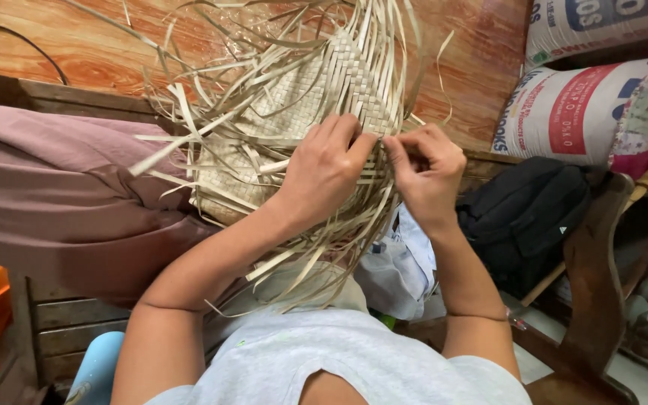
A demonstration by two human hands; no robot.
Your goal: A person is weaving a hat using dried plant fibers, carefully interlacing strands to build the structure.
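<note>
Grey cotton shirt (324, 367) fills the bottom edge, both bare forearms rising from it. Left hand (322, 171) lies flat on the half-woven pale straw mat (294, 112), fingers (339, 135) pressed together against the weave. Right hand (429, 174) sits just beside it, fingers (403, 154) pinching a thin straw strip at the mat's edge. Loose strips fan outward all around. A mauve cloth bundle (61, 195) lies left; a black backpack (526, 210) and printed white sacks (571, 112) lie right.
</note>
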